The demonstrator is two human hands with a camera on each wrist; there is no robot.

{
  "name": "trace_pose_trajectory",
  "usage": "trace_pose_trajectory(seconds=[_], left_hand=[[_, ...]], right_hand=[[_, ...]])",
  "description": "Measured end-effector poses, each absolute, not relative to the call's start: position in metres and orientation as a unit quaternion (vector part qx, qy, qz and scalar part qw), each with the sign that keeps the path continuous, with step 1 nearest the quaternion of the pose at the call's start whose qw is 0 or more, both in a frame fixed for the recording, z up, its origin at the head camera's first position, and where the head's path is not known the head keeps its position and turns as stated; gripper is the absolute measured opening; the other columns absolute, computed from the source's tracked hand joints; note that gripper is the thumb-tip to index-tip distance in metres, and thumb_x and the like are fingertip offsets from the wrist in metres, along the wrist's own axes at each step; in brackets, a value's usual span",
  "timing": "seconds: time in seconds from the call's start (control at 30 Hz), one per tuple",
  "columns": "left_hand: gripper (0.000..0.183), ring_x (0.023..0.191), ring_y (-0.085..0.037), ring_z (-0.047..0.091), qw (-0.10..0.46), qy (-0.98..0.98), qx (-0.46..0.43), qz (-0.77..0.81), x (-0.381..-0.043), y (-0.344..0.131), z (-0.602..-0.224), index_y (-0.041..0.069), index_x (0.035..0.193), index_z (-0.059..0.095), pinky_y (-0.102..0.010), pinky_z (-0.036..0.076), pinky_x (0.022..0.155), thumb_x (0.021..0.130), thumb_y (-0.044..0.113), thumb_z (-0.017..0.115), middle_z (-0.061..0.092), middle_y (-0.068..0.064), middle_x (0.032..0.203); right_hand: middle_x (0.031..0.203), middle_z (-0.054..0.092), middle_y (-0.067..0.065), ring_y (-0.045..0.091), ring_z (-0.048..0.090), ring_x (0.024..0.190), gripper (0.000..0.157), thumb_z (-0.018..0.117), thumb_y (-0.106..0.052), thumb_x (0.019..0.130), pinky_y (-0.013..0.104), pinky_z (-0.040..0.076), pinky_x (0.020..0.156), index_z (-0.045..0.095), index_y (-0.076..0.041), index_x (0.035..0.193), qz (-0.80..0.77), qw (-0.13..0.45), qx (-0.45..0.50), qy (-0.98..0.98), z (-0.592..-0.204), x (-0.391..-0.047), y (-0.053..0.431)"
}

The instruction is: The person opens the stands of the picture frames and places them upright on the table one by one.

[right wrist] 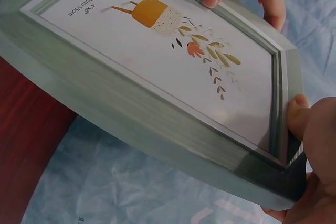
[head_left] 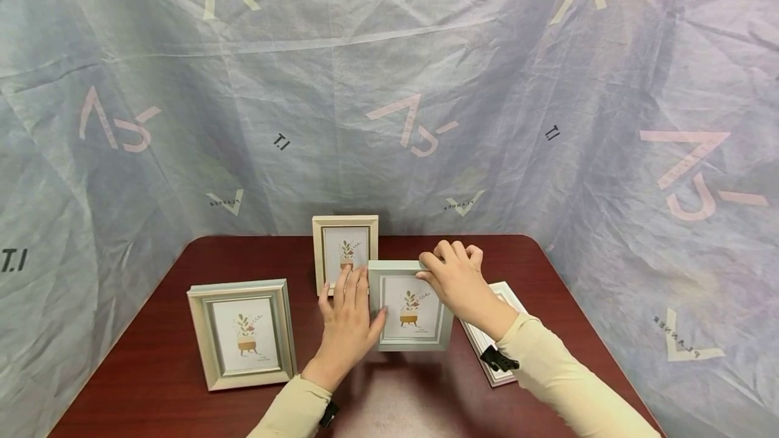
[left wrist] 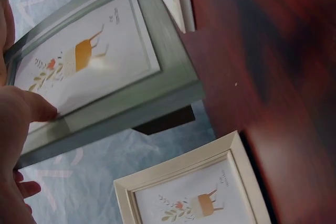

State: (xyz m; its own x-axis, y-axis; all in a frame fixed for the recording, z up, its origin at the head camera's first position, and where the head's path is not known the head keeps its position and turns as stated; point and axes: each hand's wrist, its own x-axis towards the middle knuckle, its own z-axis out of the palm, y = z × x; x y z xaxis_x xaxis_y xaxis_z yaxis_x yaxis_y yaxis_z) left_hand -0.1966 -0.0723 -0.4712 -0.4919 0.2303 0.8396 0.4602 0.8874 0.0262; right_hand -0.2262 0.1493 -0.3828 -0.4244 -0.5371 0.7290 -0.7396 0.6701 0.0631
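Both hands hold a pale green picture frame [head_left: 410, 344] upright above the middle of the table, its plant print facing me. My left hand [head_left: 348, 331] grips its left side, the thumb on the front border and fingers behind. At the upper right corner my right hand [head_left: 460, 289] pinches the frame, and the right wrist view shows the thumb on the front edge of the green border [right wrist: 134, 98]. A dark support piece [left wrist: 165, 121] sticks out behind the frame in the left wrist view.
A cream frame [head_left: 345, 243] stands at the back, partly behind the left hand. To the left stands a silver-gold frame [head_left: 246, 340]. On the right a white frame [head_left: 479, 343] lies on the dark red table [head_left: 140, 357], under the right forearm. Grey printed cloth [head_left: 335, 120] hangs around the table.
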Motion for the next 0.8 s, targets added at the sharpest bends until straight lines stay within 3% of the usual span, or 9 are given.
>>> trace_pose_trajectory(seconds=[0.1,0.23,0.8], left_hand=[[0.077,0.133,-0.041,0.035,0.471,-0.852,-0.194,-0.12,-0.197,-0.071,-0.475,-0.009,0.139,0.043,-0.062,0.021,0.096,0.079,0.032,0.07,0.049,-0.022,0.137],[0.079,0.132,-0.042,0.036,0.468,-0.859,-0.181,-0.105,-0.199,-0.072,-0.478,-0.009,0.138,0.043,-0.062,0.022,0.097,0.076,0.029,0.073,0.049,-0.022,0.136],[0.083,0.131,-0.041,0.037,0.419,-0.896,-0.12,-0.083,-0.217,-0.085,-0.504,-0.012,0.135,0.044,-0.06,0.023,0.097,0.073,0.027,0.081,0.047,-0.025,0.136]], right_hand=[[0.086,0.047,0.007,0.028,0.042,0.077,0.022,0.063,-0.032,0.09,0.057,0.029,0.073,0.058,-0.012,0.097,0.133,0.364,0.381,-0.84,-0.386,-0.228,0.147],[0.086,0.047,0.006,0.027,0.041,0.078,0.02,0.07,-0.026,0.087,0.055,0.028,0.075,0.058,-0.013,0.098,0.134,0.34,0.371,-0.854,-0.391,-0.233,0.143],[0.088,0.048,0.007,0.026,0.041,0.079,0.016,0.064,-0.026,0.094,0.054,0.029,0.078,0.06,-0.012,0.102,0.122,0.226,0.369,-0.893,-0.41,-0.266,0.118]])
